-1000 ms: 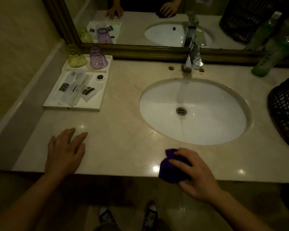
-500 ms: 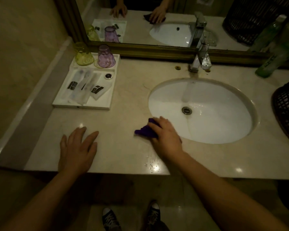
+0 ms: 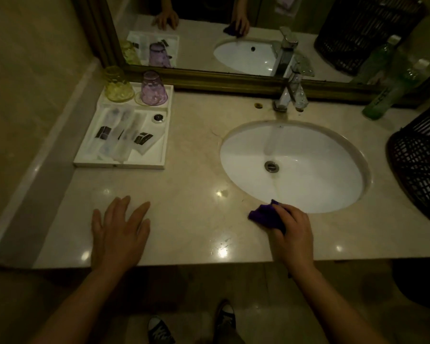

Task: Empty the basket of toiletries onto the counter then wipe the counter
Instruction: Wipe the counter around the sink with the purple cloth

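My right hand (image 3: 292, 232) presses a purple cloth (image 3: 263, 214) onto the beige marble counter (image 3: 196, 194), just in front of the white sink (image 3: 293, 165). Flat on the counter near its front edge lies my left hand (image 3: 119, 229), fingers spread, holding nothing. A dark woven basket (image 3: 420, 165) stands at the right edge, partly cut off by the frame. Wrapped toiletries (image 3: 124, 135) lie in a white tray (image 3: 119, 165) at the back left.
A yellow cup (image 3: 117, 85) and a purple cup (image 3: 153, 89) stand upside down at the tray's far end. The chrome tap (image 3: 289, 95) rises behind the sink. A green bottle (image 3: 385, 95) stands by the mirror (image 3: 233, 33) at the back right.
My right hand slid the cloth left along the sink's front rim, then back to the right. The left hand stayed flat on the counter.
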